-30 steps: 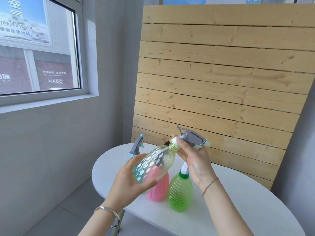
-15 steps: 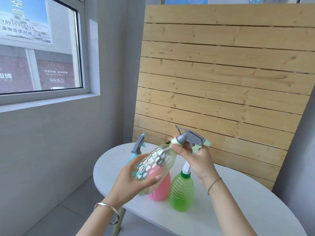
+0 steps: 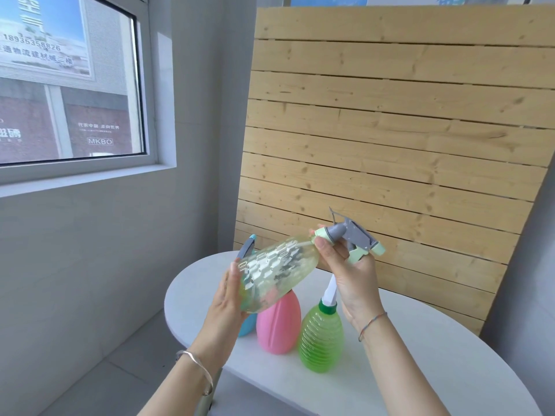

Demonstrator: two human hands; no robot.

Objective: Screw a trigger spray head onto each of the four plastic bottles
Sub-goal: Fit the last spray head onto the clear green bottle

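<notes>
I hold a clear yellowish bottle (image 3: 274,273) tilted in the air above the white table (image 3: 420,364), neck pointing up and right. My left hand (image 3: 229,298) cups its base. My right hand (image 3: 351,274) grips the grey and pale green trigger spray head (image 3: 353,237), which sits at the bottle's neck. Under the bottle stand a pink bottle (image 3: 279,324) and a green ribbed bottle (image 3: 321,339) with a white and green head. A blue bottle (image 3: 247,327) with a grey trigger (image 3: 247,249) stands behind my left hand, mostly hidden.
A tall slatted wooden panel (image 3: 390,130) leans against the wall behind the table. A window (image 3: 69,82) and grey wall are on the left. The table's near edge curves above a tiled floor (image 3: 114,382).
My right hand has shifted its grip on the spray head and the head has turned. The clear bottle has risen slightly in my left hand.
</notes>
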